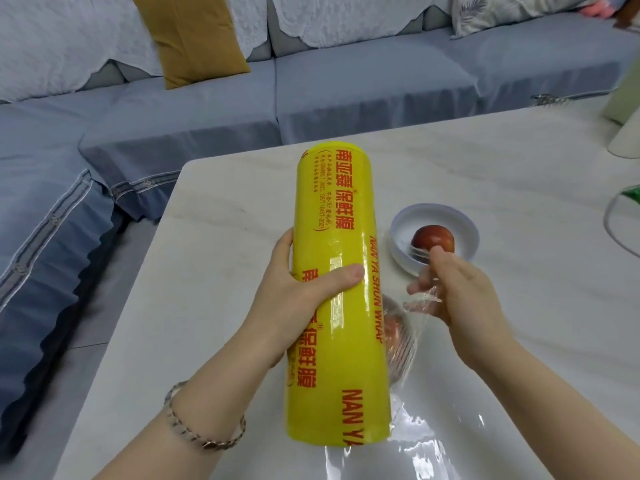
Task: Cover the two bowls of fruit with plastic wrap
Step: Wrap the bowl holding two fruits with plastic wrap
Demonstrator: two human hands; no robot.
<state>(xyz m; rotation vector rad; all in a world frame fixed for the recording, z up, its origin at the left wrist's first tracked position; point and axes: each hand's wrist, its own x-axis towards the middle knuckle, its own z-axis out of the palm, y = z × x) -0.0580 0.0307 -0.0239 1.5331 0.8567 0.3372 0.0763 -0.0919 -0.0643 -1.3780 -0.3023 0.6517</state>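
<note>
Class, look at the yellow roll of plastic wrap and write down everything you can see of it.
The roll of plastic wrap is a long, thick cylinder, glossy yellow, printed with red Chinese characters and the words NAN YA SHUN WRAP. It lies lengthwise, pointing away from the camera, over the pale marble-look table. The left hand grips its middle, with the thumb across the top. A sheet of clear film comes off its right side, pinched by the right hand.

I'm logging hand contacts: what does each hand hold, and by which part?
The left hand grips the yellow roll around its middle; right hand pinches the clear film at its free edge.
</note>
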